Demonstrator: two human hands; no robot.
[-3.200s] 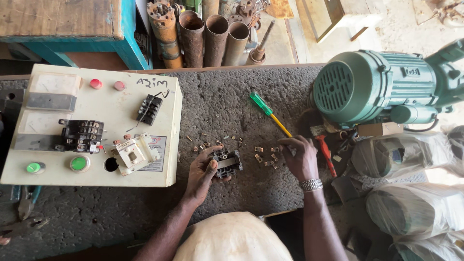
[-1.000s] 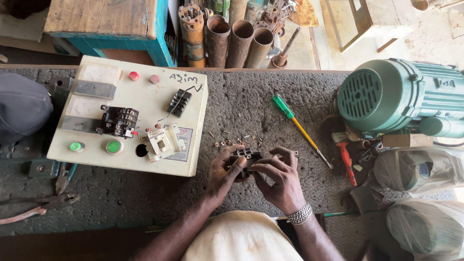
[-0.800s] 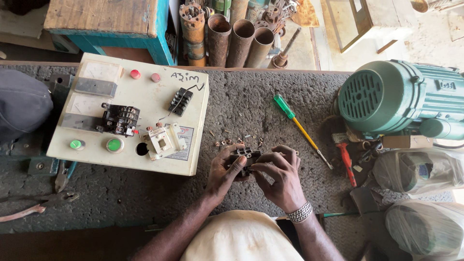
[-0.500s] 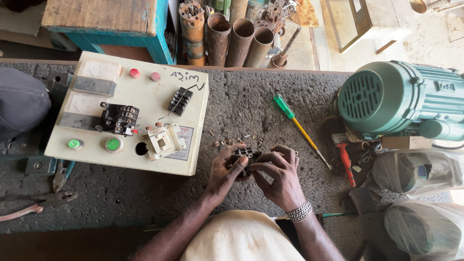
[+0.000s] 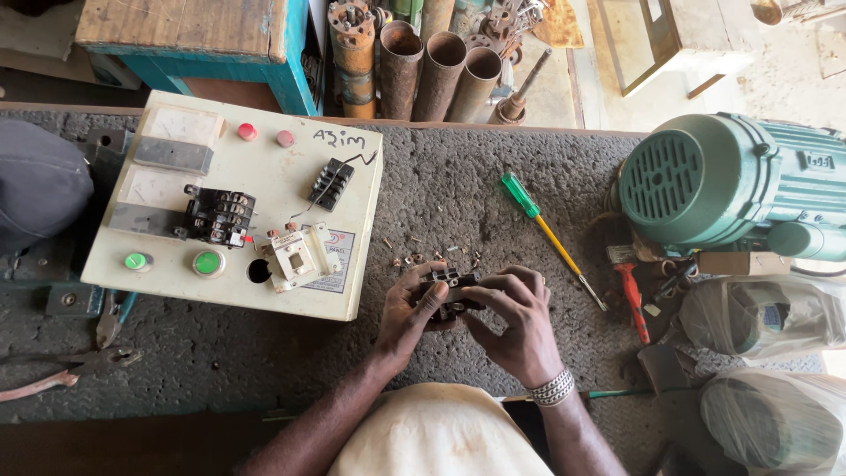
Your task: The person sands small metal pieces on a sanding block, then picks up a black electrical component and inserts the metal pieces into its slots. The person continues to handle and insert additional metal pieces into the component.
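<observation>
Grey bench point(image 5: 493, 189) | black component point(image 5: 448, 284) gripped between left hand point(image 5: 407, 316), right hand point(image 5: 518, 319), seemingly both pinching.

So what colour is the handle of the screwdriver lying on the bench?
Green, with a yellow shaft: the screwdriver shows clearly in the head view.

A small black electrical component point(image 5: 448, 291), blocky with pale metal terminals along its top, sits lifted just above the grey surface point(image 5: 458, 185), gripped between both hands. Its long side runs left to right. The fingers cover its lower half. Small loose copper-coloured screws and bits point(image 5: 414, 259) lie scattered on the surface just beyond it.
</observation>
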